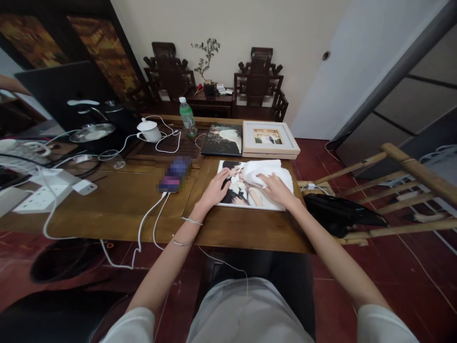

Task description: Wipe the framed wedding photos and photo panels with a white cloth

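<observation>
On the table [243,233], nr front edge & r. end, a couple's photo panel [238,191] lies flat, partly under a white cloth [269,170]. L. hand [216,188] rests at the panel's left edge, fingers fairly wide, gripping nothing. R. hand [276,189] is on the cloth w/ fingers bent, holding it against the panel's upper r. part. Just behind, side by side: dark photo panel [222,139] & white picture frame [271,138]. Further l.: phone [174,176] (blurred), green bottle [188,117], white lidded cup [150,131].
</observation>
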Demonstrator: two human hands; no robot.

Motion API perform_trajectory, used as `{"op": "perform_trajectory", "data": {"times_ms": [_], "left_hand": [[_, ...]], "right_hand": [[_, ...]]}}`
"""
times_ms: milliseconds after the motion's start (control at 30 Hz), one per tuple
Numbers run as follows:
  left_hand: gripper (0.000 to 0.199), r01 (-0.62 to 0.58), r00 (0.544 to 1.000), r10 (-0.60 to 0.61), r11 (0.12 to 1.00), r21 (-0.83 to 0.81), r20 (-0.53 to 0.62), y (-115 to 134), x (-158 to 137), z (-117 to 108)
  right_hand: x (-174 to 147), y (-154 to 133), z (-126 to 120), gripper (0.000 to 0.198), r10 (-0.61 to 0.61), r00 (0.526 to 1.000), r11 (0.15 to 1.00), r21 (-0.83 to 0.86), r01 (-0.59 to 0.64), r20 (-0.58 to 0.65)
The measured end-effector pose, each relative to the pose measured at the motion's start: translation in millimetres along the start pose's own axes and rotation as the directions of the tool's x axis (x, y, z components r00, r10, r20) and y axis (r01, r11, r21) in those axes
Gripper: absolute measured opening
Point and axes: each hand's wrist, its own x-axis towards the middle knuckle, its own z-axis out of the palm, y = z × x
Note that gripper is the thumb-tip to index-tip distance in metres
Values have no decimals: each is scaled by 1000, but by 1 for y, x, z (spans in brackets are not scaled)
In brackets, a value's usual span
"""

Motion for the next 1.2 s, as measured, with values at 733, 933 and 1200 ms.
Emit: {"op": "perform_trajectory", "data": {"times_ms": [733,933,1200], "left_hand": [[43,4,1000,-5,999,-44,-19,1,0,-2],[44,6,1000,-8,999,-34,-30,-3,1,1],[44,11,999,-12,999,-39,-30,-4,1,3]], "right_hand": [[73,21,-6,44,-3,1000,994,108,6,-22],[11,56,-13,47,99,995,995,-2,-99,-21],[-101,-5,-15,45,-69,991,997,29,66,114]]}}
